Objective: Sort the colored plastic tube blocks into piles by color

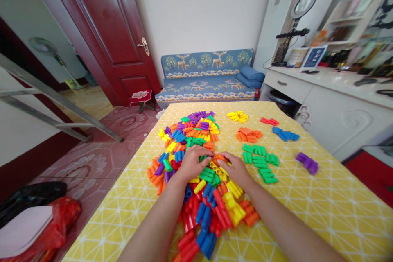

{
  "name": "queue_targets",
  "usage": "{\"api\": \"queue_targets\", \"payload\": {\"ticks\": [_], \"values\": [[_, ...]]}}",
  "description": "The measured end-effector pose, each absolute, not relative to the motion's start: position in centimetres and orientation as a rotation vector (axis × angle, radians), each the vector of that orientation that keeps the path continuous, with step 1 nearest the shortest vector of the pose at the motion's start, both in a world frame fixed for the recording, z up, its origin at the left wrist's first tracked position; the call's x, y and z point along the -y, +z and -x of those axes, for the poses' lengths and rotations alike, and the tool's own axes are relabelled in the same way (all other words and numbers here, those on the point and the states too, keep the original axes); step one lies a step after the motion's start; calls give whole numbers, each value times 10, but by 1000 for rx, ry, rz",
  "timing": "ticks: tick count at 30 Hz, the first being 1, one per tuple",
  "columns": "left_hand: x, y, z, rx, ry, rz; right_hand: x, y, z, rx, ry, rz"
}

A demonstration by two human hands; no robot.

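Note:
A large mixed pile of plastic tube-shaped building blocks [185, 135] in several colours spreads over the table. My left hand [194, 163] rests over the middle of the pile with its fingers curled and thumb bent in. Green shows between its thumb and fingers, and a bit of purple at the fingertips; what it grips is partly hidden. Close beside it, my right hand [236, 168] has its fingertips closed on an orange block [219, 158]. Just below the hands lie yellow blocks [215, 167] with open round ends and green blocks [210, 177].
Right of the pile are separate groups: yellow blocks [238, 116], orange blocks [249, 134], green blocks [259, 159], red blocks [269, 121], blue blocks [285, 134] and purple blocks [307, 163]. A yellow patterned cloth [310, 208] covers the table. Beyond stands a blue sofa [205, 86].

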State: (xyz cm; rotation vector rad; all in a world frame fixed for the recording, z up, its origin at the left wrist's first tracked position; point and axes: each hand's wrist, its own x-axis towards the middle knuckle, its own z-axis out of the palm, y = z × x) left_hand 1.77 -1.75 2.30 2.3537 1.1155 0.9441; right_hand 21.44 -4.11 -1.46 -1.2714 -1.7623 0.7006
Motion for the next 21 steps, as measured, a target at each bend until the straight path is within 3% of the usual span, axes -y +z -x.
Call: {"api": "queue_targets", "payload": {"ticks": [21], "values": [[20,27,-19,-1125,946,-2316,41,-15,-214,1758,728,1246]]}}
